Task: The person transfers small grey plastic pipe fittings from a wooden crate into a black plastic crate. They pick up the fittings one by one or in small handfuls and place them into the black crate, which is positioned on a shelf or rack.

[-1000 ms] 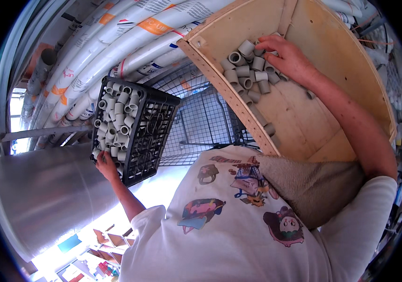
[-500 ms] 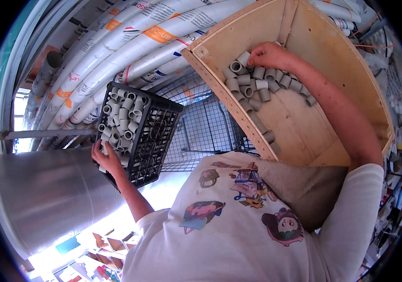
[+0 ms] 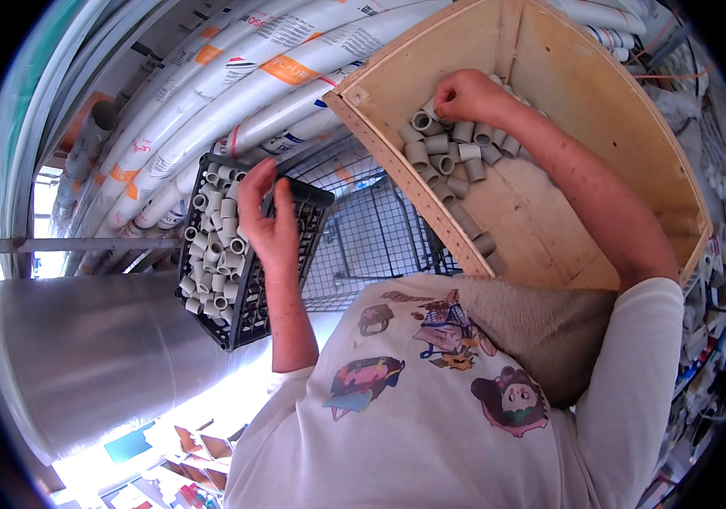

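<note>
My left hand (image 3: 268, 216) is raised over the right rim of a black plastic crate (image 3: 282, 284), its thumb and fingers apart and nothing between them. Short grey plastic pipe couplings (image 3: 215, 246) fill the crate, which stands tilted at my left. To the right, my right hand (image 3: 469, 97) reaches into a wooden box (image 3: 626, 110), its fingers curled inward. They are down against a heap of similar grey couplings (image 3: 441, 161) lying on the box's floor along its left wall. Whatever the curled fingers may hold is hidden behind the hand.
Long white wrapped pipes (image 3: 287, 68) lie stacked beyond the crate. Between crate and box is a wire mesh cart (image 3: 371, 229). A large roll of clear film (image 3: 100, 356) lies at the near left. A brown cloth (image 3: 550, 331) rests against the box's near side.
My left hand has lifted off the crate's near left part and moved right and away, to above its right rim. My right hand has shifted slightly left within the box, fingers curled.
</note>
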Tool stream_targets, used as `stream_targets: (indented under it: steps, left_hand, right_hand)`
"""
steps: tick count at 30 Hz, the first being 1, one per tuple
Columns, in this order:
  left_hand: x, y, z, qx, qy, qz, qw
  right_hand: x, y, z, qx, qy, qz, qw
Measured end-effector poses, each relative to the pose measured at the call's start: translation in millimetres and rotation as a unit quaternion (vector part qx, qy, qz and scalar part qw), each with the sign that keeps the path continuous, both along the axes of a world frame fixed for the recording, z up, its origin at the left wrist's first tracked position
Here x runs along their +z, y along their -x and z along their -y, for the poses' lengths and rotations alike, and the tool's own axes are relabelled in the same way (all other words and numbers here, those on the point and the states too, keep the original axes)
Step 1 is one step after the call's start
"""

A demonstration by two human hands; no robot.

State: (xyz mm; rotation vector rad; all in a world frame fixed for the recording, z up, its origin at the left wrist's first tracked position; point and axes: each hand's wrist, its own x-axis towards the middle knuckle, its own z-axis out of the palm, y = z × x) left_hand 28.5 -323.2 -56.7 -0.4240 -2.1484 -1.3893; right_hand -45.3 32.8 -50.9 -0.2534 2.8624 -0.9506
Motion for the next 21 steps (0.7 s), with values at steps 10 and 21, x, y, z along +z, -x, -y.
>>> stream_targets:
  steps: [10, 21]
  left_hand:
    - [71, -5, -79, -0.108, 0.046, -0.073, 0.990]
    - [83, -20, -81, -0.187, -0.127, 0.022, 0.974]
  right_hand:
    - [135, -12, 25, 0.161, 0.015, 0.225, 0.961]
    - [175, -67, 95, 0.273, 0.079, -0.025, 0.958]
